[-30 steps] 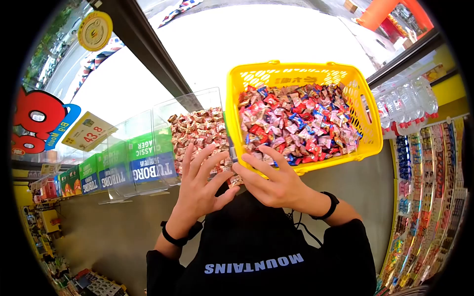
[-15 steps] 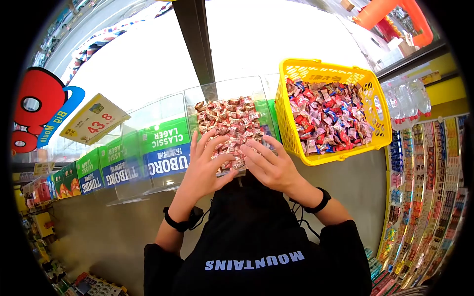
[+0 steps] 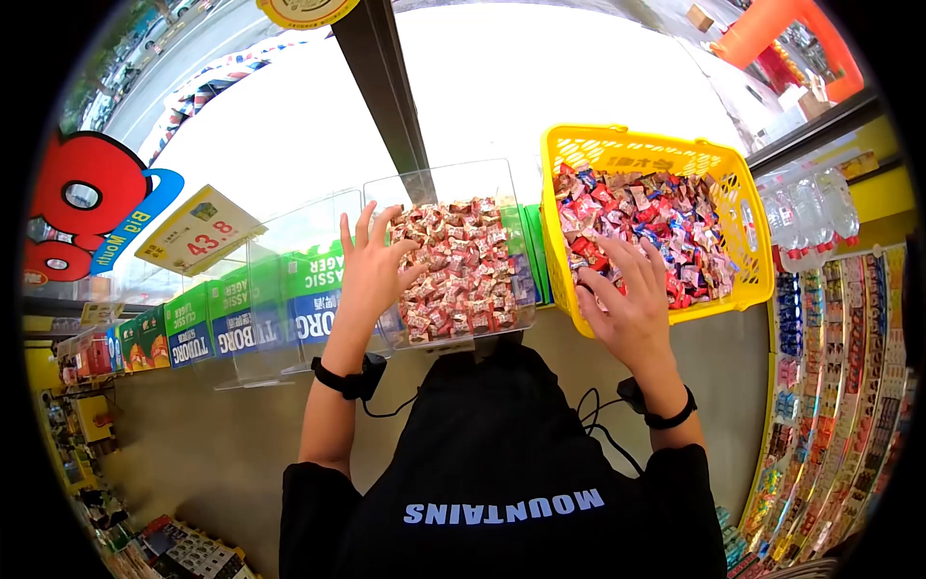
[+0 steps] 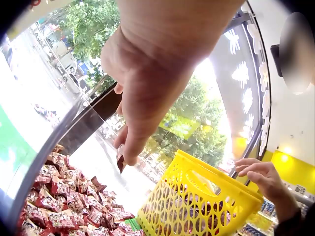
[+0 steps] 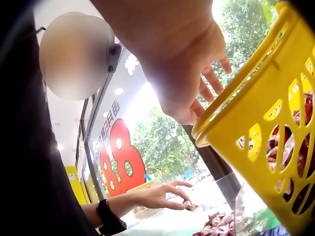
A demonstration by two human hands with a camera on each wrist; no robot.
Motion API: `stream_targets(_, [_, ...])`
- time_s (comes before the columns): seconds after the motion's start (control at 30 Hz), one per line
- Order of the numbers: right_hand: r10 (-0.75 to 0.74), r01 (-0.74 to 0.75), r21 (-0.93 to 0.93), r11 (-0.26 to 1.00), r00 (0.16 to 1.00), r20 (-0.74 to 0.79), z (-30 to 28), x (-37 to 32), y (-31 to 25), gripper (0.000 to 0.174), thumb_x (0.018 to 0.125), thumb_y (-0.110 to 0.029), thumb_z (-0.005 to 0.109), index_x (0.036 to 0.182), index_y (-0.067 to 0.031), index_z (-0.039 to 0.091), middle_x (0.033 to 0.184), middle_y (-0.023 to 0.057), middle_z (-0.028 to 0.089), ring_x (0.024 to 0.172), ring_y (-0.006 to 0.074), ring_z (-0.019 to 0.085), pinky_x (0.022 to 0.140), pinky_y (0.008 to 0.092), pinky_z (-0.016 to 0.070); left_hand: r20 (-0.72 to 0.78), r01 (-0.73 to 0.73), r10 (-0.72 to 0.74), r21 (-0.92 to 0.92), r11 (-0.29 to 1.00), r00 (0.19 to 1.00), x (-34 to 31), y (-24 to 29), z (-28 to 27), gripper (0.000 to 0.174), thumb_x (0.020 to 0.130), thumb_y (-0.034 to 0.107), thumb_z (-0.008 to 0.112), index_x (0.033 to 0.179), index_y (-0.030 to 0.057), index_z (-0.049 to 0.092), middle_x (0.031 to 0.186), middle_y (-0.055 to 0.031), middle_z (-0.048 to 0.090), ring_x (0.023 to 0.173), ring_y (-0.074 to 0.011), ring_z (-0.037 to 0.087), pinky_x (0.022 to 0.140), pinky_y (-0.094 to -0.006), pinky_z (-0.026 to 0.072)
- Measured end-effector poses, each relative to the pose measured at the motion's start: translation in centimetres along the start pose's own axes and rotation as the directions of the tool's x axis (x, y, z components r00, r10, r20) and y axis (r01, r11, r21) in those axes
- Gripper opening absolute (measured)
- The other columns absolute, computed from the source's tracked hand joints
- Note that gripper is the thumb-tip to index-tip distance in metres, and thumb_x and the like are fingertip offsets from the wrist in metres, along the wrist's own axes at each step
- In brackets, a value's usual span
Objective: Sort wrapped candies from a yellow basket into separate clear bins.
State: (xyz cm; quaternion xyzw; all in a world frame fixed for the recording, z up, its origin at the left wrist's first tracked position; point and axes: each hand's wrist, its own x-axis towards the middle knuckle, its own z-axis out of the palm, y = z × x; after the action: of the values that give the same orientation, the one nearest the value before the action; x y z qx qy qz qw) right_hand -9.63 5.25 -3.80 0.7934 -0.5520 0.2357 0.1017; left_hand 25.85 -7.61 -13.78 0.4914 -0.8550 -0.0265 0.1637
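Observation:
My left hand point(image 3: 374, 275) is raised at the left side of a clear plastic bin filled with small red-and-tan wrapped candies point(image 3: 458, 270). In the left wrist view, a wrapped candy point(image 4: 120, 161) is pinched at its thumb and fingertips; the right wrist view shows the same candy point(image 5: 191, 205). My right hand point(image 3: 632, 294) is over the near left rim of a yellow plastic basket point(image 3: 759, 275), fingers spread and slightly bent toward the heap of pink, red and blue wrapped candies point(image 3: 675, 227) inside. Nothing shows between its fingers.
Green-and-blue beer cartons point(image 3: 227, 318) and more clear bins line up to the left, under a yellow price card point(image 3: 198, 232). Bottles of water point(image 3: 815, 212) stand right of the basket. A shelf of packaged goods point(image 3: 830, 376) runs along the right, and a window frame post point(image 3: 386, 92) rises behind.
Both hands were close together, lately over the clear bin's candies. Now they are apart: the right has moved over the basket, the left to the bin's left side. The view has shifted too.

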Motion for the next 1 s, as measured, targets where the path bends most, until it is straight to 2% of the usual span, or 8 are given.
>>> stream_targets(0.27, [0.052, -0.052, 0.050, 0.997, 0.999, 0.008, 0.2, -1.9, 5.0, 0.019, 0.088, -0.017, 0.082, 0.105, -0.0098, 0.076, 0.142, 0.0148, 0.065, 0.135, 0.0335, 0.060, 0.122, 0.0586, 0.0378, 0.050, -0.009, 0.003, 0.111, 0.994, 0.999, 7.4, 1.2, 0.5, 0.030, 0.080, 0.047, 0.090, 0.097, 0.0220, 0.087, 0.162, -0.0079, 0.052, 0.161, -0.0388, 0.027, 0.132, -0.0700, 0.0063])
stream_targets(0.47, [0.051, -0.051, 0.135, 0.989, 0.999, 0.003, 0.5, -2.2, 5.4, 0.019, 0.089, -0.016, 0.081, 0.105, -0.0091, 0.076, 0.142, 0.0151, 0.065, 0.135, 0.0340, 0.059, 0.121, 0.0603, 0.0389, 0.184, 0.051, -0.100, 0.253, 0.966, 0.978, 9.0, -0.8, 4.5, 0.033, 0.080, 0.052, 0.089, 0.097, 0.0242, 0.088, 0.165, -0.0077, 0.049, 0.164, -0.0385, 0.023, 0.131, -0.0727, 0.0035])
stream_targets(0.57, [0.050, -0.051, 0.152, 0.987, 0.999, 0.011, 0.7, -2.2, 5.4, 0.019, 0.089, -0.015, 0.081, 0.106, -0.0087, 0.076, 0.141, 0.0157, 0.065, 0.135, 0.0346, 0.059, 0.121, 0.0609, 0.0392, 0.188, 0.043, -0.097, 0.272, 0.961, 0.977, 9.2, -1.2, 5.4, 0.034, 0.080, 0.053, 0.089, 0.098, 0.0242, 0.088, 0.167, -0.0071, 0.047, 0.165, -0.0385, 0.021, 0.131, -0.0719, 0.0032])
stream_targets(0.67, [0.044, -0.046, 0.167, 0.985, 0.999, 0.012, 0.6, -2.1, 5.3, 0.020, 0.089, -0.015, 0.080, 0.107, -0.0080, 0.075, 0.141, 0.0162, 0.065, 0.134, 0.0351, 0.059, 0.121, 0.0607, 0.0394, 0.169, 0.060, -0.111, 0.282, 0.957, 0.979, 9.5, -0.9, 5.9, 0.034, 0.079, 0.050, 0.091, 0.102, 0.0243, 0.087, 0.168, -0.0065, 0.045, 0.165, -0.0382, 0.021, 0.132, -0.0712, 0.0035])
stream_targets(0.77, [0.052, -0.052, 0.175, 0.983, 0.999, 0.004, 0.5, -2.0, 5.3, 0.020, 0.089, -0.014, 0.080, 0.108, -0.0069, 0.075, 0.140, 0.0165, 0.065, 0.134, 0.0352, 0.060, 0.121, 0.0601, 0.0398, 0.140, 0.080, -0.146, 0.395, 0.915, 0.979, 9.2, -1.9, 7.4, 0.039, 0.076, 0.044, 0.094, 0.109, 0.0245, 0.086, 0.169, -0.0074, 0.044, 0.166, -0.0377, 0.021, 0.132, -0.0710, 0.0049])
stream_targets(0.87, [0.063, -0.061, 0.172, 0.983, 0.998, -0.007, 0.5, -2.0, 5.1, 0.021, 0.089, -0.013, 0.080, 0.108, -0.0060, 0.075, 0.140, 0.0167, 0.065, 0.133, 0.0350, 0.060, 0.121, 0.0596, 0.0403, 0.186, 0.084, -0.203, 0.501, 0.861, 0.961, 9.1, -1.3, 6.6, 0.049, 0.074, 0.039, 0.096, 0.119, 0.0249, 0.082, 0.170, -0.0095, 0.043, 0.166, -0.0381, 0.021, 0.132, -0.0703, 0.0079])
stream_targets(1.0, [0.071, -0.069, 0.156, 0.985, 0.997, -0.009, 0.7, -2.1, 5.0, 0.021, 0.089, -0.012, 0.080, 0.108, -0.0056, 0.075, 0.139, 0.0169, 0.065, 0.132, 0.0349, 0.061, 0.120, 0.0596, 0.0409, 0.171, 0.074, -0.175, 0.476, 0.876, 0.970, 8.4, -1.6, 6.4, 0.055, 0.076, 0.033, 0.094, 0.128, 0.0241, 0.078, 0.171, -0.0114, 0.041, 0.166, -0.0395, 0.022, 0.133, -0.0687, 0.0110])
